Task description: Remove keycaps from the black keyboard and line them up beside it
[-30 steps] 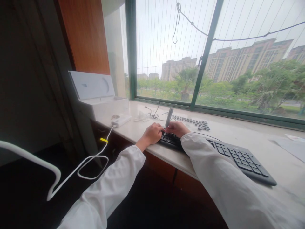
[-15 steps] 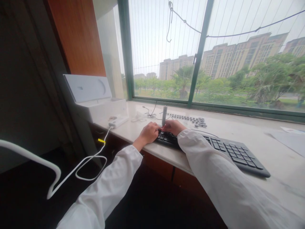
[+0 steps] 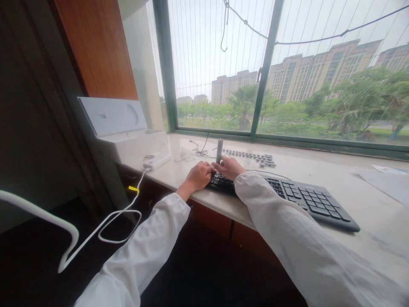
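Observation:
A black keyboard [image 3: 306, 200] lies on the pale stone windowsill [image 3: 319, 170]. My left hand [image 3: 198, 175] rests curled at the keyboard's left end, fingers closed against the keys. My right hand [image 3: 230, 167] is beside it, closed round a grey cylindrical tool [image 3: 219, 150] that stands upright over the keys. Both arms wear white sleeves. Behind the hands lie rows of loose dark keycaps [image 3: 252, 157].
An open white box [image 3: 128, 132] stands at the sill's left end with a small white device [image 3: 156, 161] and a white cable [image 3: 105, 221] hanging off the edge. Thin wires [image 3: 200, 149] lie behind. Paper [image 3: 386, 179] sits at far right. Large windows stand behind.
The view has drifted slightly, so everything sits a little to the left and higher. Both hands stay at the keyboard's left end with the tool upright.

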Available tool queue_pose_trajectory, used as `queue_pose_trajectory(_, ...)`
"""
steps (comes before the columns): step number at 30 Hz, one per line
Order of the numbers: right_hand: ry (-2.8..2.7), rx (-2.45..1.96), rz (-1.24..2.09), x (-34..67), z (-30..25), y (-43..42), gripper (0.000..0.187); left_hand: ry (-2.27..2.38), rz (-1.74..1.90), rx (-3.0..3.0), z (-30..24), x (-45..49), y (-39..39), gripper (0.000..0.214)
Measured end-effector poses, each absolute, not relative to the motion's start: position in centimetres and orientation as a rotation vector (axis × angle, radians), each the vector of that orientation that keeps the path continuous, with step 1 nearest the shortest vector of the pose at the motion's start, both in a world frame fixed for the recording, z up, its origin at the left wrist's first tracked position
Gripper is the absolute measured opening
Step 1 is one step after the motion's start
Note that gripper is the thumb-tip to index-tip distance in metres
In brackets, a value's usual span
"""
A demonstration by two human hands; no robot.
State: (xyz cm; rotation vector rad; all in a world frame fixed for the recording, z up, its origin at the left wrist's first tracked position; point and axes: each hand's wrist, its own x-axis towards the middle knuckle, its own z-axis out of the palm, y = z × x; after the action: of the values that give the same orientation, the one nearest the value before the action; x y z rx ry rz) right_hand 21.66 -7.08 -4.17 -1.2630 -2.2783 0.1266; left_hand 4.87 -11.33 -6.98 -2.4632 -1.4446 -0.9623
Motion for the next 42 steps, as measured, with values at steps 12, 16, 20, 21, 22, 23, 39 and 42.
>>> queue_pose_trajectory(12, -2.207, -1.503, -0.132, 19.8, -4.7, -9.2, 0.037, -1.483, -0.831, -2.402, -6.5, 5.1, -11.8, 0.024)
queue_pose_trajectory(16, -2.209, -1.51, -0.127, 19.5, -4.7, -9.7, 0.035, -1.484, -0.772, -2.357, -6.5, 5.3, -11.7, 0.019)
queue_pose_trajectory(20, -2.206, -1.509, -0.107, 19.3, -4.6, -9.8, 0.032, -1.489, -0.747, -2.365, -6.2, 5.4, -11.9, 0.019)
queue_pose_trajectory(21, -2.201, -1.511, -0.107, 19.3, -4.6, -9.8, 0.031, -1.487, -0.744, -2.372, -6.2, 5.4, -12.0, 0.019)
queue_pose_trajectory(22, -2.196, -1.514, -0.108, 19.3, -4.6, -9.8, 0.031, -1.485, -0.744, -2.379, -6.2, 5.4, -12.0, 0.019)
queue_pose_trajectory(23, -2.191, -1.516, -0.107, 19.2, -4.6, -9.8, 0.032, -1.484, -0.749, -2.385, -6.2, 5.4, -11.9, 0.019)
queue_pose_trajectory(39, -2.216, -1.477, -0.168, 19.3, -5.1, -9.9, 0.036, -1.501, -0.872, -2.489, -6.7, 5.0, -11.2, 0.025)
queue_pose_trajectory(42, -2.22, -1.461, -0.193, 19.3, -5.2, -9.8, 0.036, -1.437, -0.892, -2.491, -6.8, 4.9, -11.0, 0.024)
